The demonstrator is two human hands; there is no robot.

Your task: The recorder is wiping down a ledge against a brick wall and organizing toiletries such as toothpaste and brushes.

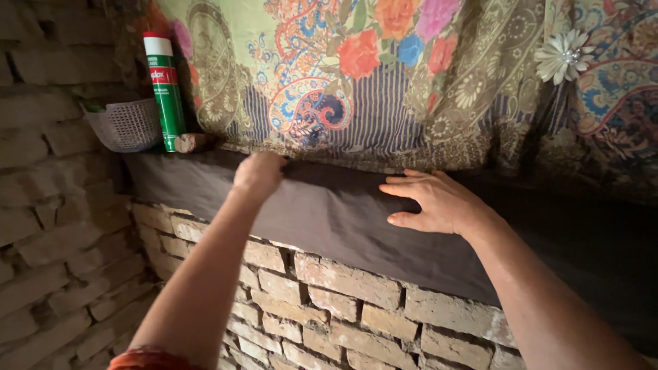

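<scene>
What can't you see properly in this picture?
Head view only:
- Left hand: its fingers are curled into the dark grey cloth, so what they pinch is hidden.
- Basket: its inside is hidden by its own wall.
- Shelf top: covered by the grey cloth and the flowered cloth.
- Spray can: its foot is partly hidden by a small brown lump.
- Right hand: its palm lies flat on the cloth, its underside unseen.

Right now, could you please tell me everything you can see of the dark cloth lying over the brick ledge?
The dark cloth is plain grey-brown fabric, matte and softly creased. It covers the ledge top and hangs down over the front of the brick wall. The left hand is closed at its upper edge, and the right hand lies flat on it, fingers spread. Above it hangs a flowered fabric.
</scene>
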